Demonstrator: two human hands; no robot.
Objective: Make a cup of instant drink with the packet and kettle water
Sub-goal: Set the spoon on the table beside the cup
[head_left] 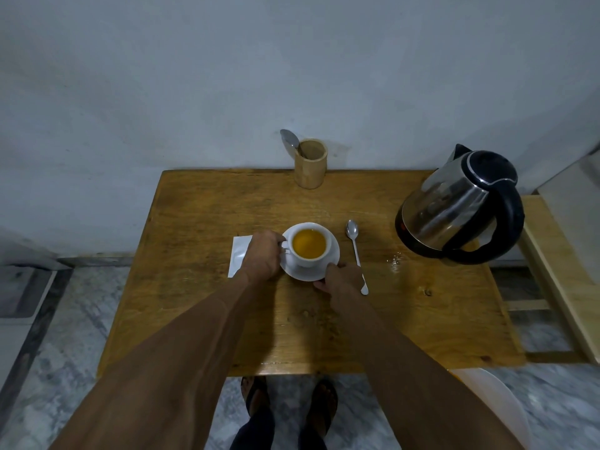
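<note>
A white cup (309, 258) full of orange-brown drink stands on a white saucer (334, 254) in the middle of the wooden table (201, 287). My left hand (262, 256) grips the cup's handle on its left side. My right hand (342, 279) pinches the saucer's near right rim. A white packet (237, 254) lies flat to the left, partly hidden under my left hand. A steel spoon (356, 251) lies just right of the saucer, its handle end beside my right hand. The steel and black kettle (461, 206) stands at the table's right far corner.
A wooden holder (310, 167) with a spoon (290, 141) in it stands at the table's far edge against the wall. A small puddle (395, 258) glistens left of the kettle. A pale wooden frame (558, 271) adjoins the table on the right. A white plate (500, 404) sits low right.
</note>
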